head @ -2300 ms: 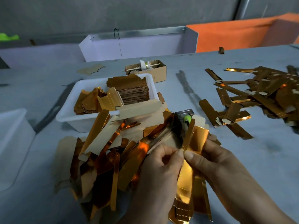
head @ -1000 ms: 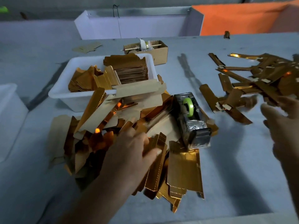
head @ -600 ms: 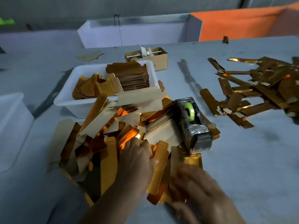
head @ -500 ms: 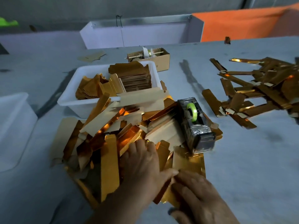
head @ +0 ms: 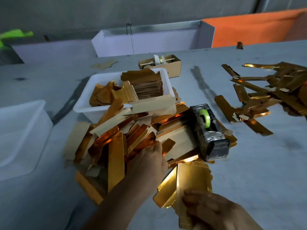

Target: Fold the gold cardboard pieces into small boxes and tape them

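The scene is dim overall, with a cool grey cast on the table (head: pixel 249 171) and the back wall. Small hot orange and yellow glints flare on the gold cardboard pieces (head: pixel 116 156), brightest on the flat piece (head: pixel 192 176) near the bottom, which suggests light from above. A long soft shadow streak (head: pixel 204 87) runs across the tabletop, and another falls left of the white tub (head: pixel 81 107). The left hand (head: pixel 147 165) and right hand (head: pixel 216 213) are dark and softly blurred. The wide lens bends the table's far edge and stretches the corners. The folded pieces (head: pixel 274 90) at far right are smeared and soft
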